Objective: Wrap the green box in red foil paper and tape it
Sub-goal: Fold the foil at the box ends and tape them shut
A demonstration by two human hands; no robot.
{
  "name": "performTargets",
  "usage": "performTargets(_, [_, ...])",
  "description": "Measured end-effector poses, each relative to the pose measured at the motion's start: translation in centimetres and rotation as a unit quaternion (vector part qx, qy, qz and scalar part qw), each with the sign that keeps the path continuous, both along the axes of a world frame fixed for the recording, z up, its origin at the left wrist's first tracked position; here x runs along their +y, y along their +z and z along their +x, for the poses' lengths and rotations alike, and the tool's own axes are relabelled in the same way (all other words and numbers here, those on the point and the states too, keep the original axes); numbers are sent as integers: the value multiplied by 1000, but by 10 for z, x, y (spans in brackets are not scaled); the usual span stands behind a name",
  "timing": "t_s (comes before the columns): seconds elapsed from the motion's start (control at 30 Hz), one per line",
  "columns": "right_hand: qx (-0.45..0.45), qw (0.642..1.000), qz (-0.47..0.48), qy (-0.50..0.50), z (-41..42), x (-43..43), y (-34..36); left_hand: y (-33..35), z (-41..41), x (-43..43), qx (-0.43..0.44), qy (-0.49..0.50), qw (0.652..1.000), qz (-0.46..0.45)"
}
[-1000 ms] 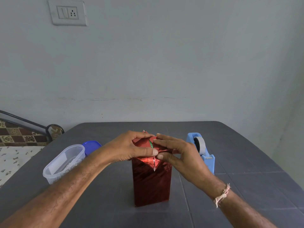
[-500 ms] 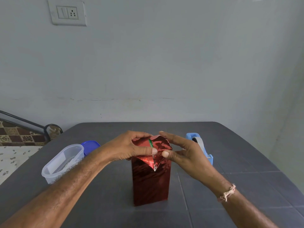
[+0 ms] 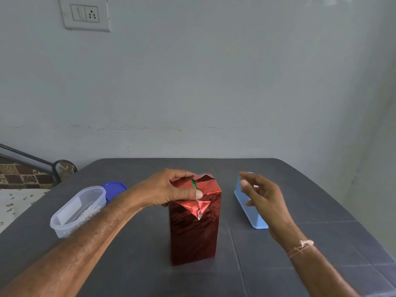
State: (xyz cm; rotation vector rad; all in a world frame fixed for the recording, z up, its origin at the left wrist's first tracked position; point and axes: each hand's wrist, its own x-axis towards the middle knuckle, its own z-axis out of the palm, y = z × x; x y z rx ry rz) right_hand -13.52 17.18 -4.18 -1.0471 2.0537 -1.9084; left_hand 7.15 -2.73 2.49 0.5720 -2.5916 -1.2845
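Green box (image 3: 193,184) stands upright on end near the middle of the dark grey table (image 3: 139,266), almost fully covered by red foil paper (image 3: 194,236). Only a narrow green strip with some lettering shows through a gap in the top folds. Foil on the top end is folded over but creased and uneven, with the back edge sticking up a bit. A triangular flap (image 3: 198,207) points down over the upper front face, and its silver underside shows along one edge. Left hand (image 3: 165,190) grips the box top from the left side: fingers curled over the far top edge, thumb (image 3: 192,194) pressed flat on the front top edge, pinning the flap's base. Right hand (image 3: 264,198) is off the box, in the air to its right and apart from the foil, fingers loosely curled and spread, nothing visible in them. It sits in front of the light blue tape dispenser (image 3: 256,219) and hides much of it; can't tell whether the fingertips touch the dispenser. Thread bracelet (image 3: 301,246) on the right wrist. Left of the box, beyond the left forearm: open-topped clear oval plastic container (image 3: 77,211), with a blue lid (image 3: 114,188) lying just behind it. Pale wall behind the table, switch-and-socket plate (image 3: 84,15) at upper left.
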Motion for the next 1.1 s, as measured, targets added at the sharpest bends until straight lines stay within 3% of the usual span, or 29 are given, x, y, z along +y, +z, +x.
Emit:
performTargets(0.1, [-22, 992, 60, -107, -25, 8, -12, -1, 0, 0, 1, 0, 1000, 0])
performTargets(0.23, [-53, 976, 143, -153, -50, 15, -23, -1, 0, 1, 11, 5, 1000, 2])
performTargets(0.47, [-110, 955, 241, -135, -67, 8, -29, -3, 0, 0, 13, 12, 1000, 12])
performTargets(0.93, [-191, 931, 302, -76, -93, -1, -8, -3, 0, -1, 15, 2, 1000, 7])
performTargets(1.1, [-252, 923, 282, -72, -92, -1, -9, -3, 1, 0, 14, 4, 1000, 3])
